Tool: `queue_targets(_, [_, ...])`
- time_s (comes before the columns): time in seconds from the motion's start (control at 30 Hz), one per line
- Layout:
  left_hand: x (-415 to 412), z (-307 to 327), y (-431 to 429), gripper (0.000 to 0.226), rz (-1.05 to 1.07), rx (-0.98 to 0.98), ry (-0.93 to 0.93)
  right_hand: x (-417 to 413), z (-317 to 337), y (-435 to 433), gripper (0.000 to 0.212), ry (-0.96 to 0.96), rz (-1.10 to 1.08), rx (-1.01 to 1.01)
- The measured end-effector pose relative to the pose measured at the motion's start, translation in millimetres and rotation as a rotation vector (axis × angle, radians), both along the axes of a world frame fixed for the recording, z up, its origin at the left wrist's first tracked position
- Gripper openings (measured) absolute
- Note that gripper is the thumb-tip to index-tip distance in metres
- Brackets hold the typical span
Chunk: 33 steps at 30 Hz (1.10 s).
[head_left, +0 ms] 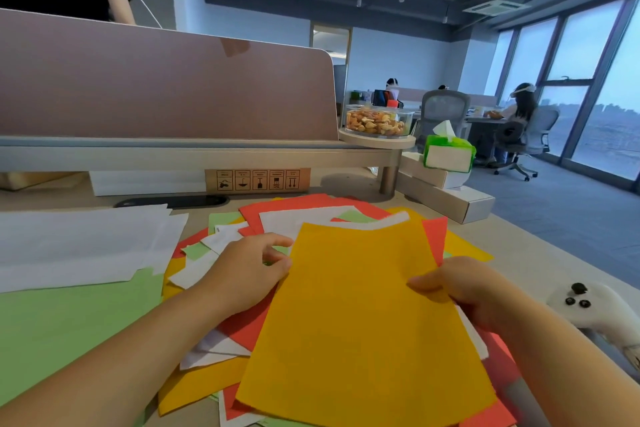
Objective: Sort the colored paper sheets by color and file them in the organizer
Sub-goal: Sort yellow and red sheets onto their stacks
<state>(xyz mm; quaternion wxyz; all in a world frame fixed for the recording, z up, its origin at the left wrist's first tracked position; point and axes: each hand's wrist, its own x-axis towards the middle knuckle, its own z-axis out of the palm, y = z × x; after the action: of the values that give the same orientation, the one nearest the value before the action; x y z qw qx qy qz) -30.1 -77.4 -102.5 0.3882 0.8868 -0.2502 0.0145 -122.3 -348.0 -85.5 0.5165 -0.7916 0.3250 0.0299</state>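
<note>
Right hand (464,288): thumb lies flat on top of the yellow sheet (356,322) at its right edge. The other fingers go under the paper and are hidden. Reads as a pinch, thumb over, fingers under.

Left hand (249,274): fingers (277,241) loosely curled, slightly apart, tips right at the sheet's left edge. Thumb tip touches that edge. Can't tell whether it clamps the paper or just rests against it.

Yellow sheet: spans the gap between the two sets of fingertips and sits on top of everything. It's skewed to the desk (519,253) edge. Far edge sits past the fingertips, near edge runs back between the forearms.

Mixed pile (298,210): red, white, green and yellow sheets, loosely fanned, directly under both hands. It sticks out beyond the fingertips on every side.

Left of the left fingers: white stack (79,246), overlapping the green stack (69,322) that lies nearer the elbow. Both meet the pile's left side.

Right of the right fingers: white controller (595,308) on the desk, just beside the wrist.

Beyond the fingertips:
- cardboard box (258,180) with handling symbols, tucked under the divider (166,87) rail
- nut bowl (379,121) further right, on a round shelf
- green tissue pack (448,152) on white boxes (446,199), well apart from both hands
</note>
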Motion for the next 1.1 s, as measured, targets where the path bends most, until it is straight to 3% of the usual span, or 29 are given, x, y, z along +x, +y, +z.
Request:
queue_targets(0.13, [5.6,1.5,1.8,0.035,0.1,-0.128,0.012,-3.9,5.1,-3.1,0.019,-0.116,-0.009,0.16])
queue_targets(0.2, [5.1,6.5,1.5,0.045,0.085,-0.255,0.13,-3.1,6.0,-6.6,0.026,-0.189,0.02,0.225])
queue_targets(0.27, [1.4,13.5,1.6,0.05,0.031,-0.498,0.385,-2.4,6.9,-5.1,0.036,-0.248,-0.001,0.265])
queue_targets(0.33, [0.9,16.8,2.2,0.055,0.017,-0.644,0.543,-0.7,5.8,-3.2,0.059,-0.272,-0.07,0.296])
queue_targets(0.4, [0.7,16.1,2.4,0.064,0.059,-0.616,0.546,-1.1,4.0,-1.9,0.068,-0.275,-0.074,0.27])
queue_targets(0.53, [-0.8,13.8,2.2,0.067,0.13,-0.605,0.552,-2.6,3.2,1.1,0.031,-0.267,-0.075,0.181])
queue_targets(0.67, [1.3,15.6,3.5,0.03,0.104,-0.58,0.676,2.5,-2.3,-1.5,0.026,-0.299,-0.129,0.173])
queue_targets(0.73, [1.1,14.3,3.3,0.02,0.094,-0.531,0.664,1.4,1.0,-1.0,0.009,-0.323,-0.159,0.28])
queue_targets(0.83, [-0.3,14.2,3.1,0.018,0.115,-0.551,0.652,-1.4,4.5,-0.2,0.018,-0.32,-0.157,0.451])
queue_targets(0.9, [0.4,18.3,5.0,0.032,0.115,-0.59,0.683,-2.2,7.0,1.7,0.013,-0.321,-0.124,0.518])
queue_targets(0.97, [2.9,29.8,8.5,0.041,0.127,-0.613,0.702,-2.8,10.0,5.6,0.009,-0.303,-0.099,0.518])
queue_targets(1.1, [-4.2,73.2,22.4,0.028,0.153,-0.611,0.621,-9.4,38.1,24.6,0.021,-0.328,0.034,0.44])
